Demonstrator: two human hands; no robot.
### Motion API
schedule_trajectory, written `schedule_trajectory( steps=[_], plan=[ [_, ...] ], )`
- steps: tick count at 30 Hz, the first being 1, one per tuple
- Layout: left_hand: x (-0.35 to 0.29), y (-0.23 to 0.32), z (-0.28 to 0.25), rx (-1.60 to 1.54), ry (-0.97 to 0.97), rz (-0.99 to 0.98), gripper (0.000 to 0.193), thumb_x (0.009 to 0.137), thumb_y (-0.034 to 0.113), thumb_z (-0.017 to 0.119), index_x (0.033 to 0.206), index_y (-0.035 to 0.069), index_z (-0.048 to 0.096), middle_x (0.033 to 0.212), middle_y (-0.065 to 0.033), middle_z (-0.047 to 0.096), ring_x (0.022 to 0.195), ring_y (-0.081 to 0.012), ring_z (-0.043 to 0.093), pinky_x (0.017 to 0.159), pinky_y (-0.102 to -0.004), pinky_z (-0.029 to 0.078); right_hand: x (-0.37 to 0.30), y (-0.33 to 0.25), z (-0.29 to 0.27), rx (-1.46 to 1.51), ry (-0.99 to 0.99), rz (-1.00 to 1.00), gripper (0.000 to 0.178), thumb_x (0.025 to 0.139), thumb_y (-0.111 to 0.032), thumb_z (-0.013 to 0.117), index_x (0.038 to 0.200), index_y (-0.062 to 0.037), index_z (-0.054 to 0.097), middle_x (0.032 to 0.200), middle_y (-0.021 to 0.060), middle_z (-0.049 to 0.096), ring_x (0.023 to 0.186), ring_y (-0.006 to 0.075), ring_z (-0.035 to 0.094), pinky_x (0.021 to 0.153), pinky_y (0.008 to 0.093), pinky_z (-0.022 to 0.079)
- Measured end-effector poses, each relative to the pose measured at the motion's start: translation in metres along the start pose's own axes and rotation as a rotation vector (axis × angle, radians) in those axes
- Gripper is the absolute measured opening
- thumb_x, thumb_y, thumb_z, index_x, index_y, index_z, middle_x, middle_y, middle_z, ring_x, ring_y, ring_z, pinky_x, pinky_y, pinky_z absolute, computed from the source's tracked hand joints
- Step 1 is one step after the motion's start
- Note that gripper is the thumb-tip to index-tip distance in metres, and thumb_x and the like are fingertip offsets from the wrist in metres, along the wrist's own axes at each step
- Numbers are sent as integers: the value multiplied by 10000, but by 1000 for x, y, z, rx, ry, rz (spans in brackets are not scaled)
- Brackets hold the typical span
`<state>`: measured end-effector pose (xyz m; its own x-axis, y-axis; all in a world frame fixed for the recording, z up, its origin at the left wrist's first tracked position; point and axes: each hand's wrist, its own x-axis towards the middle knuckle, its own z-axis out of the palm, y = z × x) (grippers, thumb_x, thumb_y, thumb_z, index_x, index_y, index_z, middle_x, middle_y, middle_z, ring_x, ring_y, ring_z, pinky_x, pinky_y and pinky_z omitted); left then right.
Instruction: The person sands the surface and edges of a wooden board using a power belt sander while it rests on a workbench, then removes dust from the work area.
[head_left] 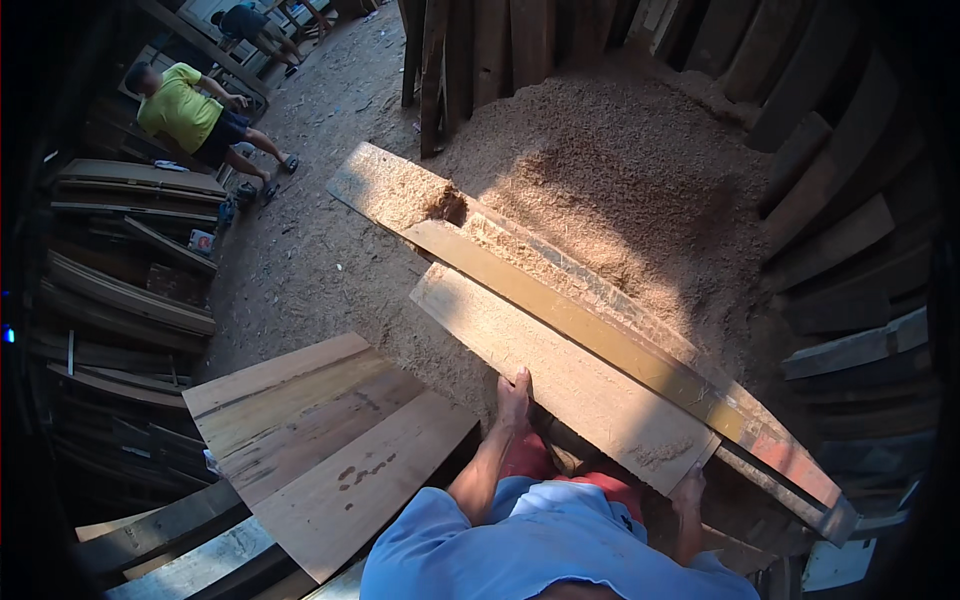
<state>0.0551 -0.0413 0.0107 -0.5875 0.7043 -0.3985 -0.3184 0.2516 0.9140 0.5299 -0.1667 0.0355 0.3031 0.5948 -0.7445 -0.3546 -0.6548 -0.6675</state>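
Observation:
A wide, pale wooden board (560,370) lies slanted across the front of me, dusted with shavings. My left hand (514,395) is closed on its near edge, thumb on top and fingers hidden underneath. At the board's right end, my right hand (690,488) grips the corner, partly in shadow. Along the board's far side runs a long yellowish-brown straight bar (570,305). Beyond that bar is a long, narrow machine bed (375,185) with pointed ends, strewn with sawdust.
A large heap of shavings (600,150) lies beyond the bed. Flat wooden planks (330,440) rest at my left. Stacked boards (130,290) line the left side, and leaning planks (840,150) stand right. A person in a yellow shirt (185,110) and another person (250,25) are far left.

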Motion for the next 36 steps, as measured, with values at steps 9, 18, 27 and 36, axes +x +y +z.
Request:
schedule_trajectory(
  steps=[9, 18, 27, 36],
  plan=[
    [45, 27, 13, -171, -56, 14, 346, 1038, 322, 693, 1156, 32, 546, 956, -19, 636, 810, -84, 553, 724, -244, 482, 31, -10, 32, -17, -70, -49, 568, 1141, -453, 398, 1491, -13, 477, 1394, 163, 619, 1241, 314, 634, 1065, 474, 516],
    [70, 30, 5, -83, 22, -14, 216, 1038, 204, 701, 1064, 59, 544, 910, 3, 622, 779, -73, 571, 683, -232, 482, 35, -2, 51, -166, 149, -81, 554, 1151, -431, 360, 1485, -7, 486, 1370, 161, 639, 1222, 304, 657, 1038, 458, 542],
    [59, 33, -5, -416, -91, -222, 311, 1003, 322, 734, 1101, 29, 696, 1128, -101, 733, 1052, -249, 698, 952, -481, 598, 36, -24, 79, -430, 204, -105, 499, 1119, -380, 472, 1395, 19, 592, 1283, 153, 683, 1167, 224, 612, 1025, 408, 485],
    [61, 14, -29, -408, -304, -306, 421, 1061, 346, 624, 1356, 47, 649, 1360, -114, 687, 1229, -274, 653, 1063, -482, 531, 40, 14, 56, -359, 169, -139, 712, 1067, -601, 437, 1419, 5, 561, 1382, 293, 619, 1370, 420, 544, 1106, 474, 441]
  ],
)
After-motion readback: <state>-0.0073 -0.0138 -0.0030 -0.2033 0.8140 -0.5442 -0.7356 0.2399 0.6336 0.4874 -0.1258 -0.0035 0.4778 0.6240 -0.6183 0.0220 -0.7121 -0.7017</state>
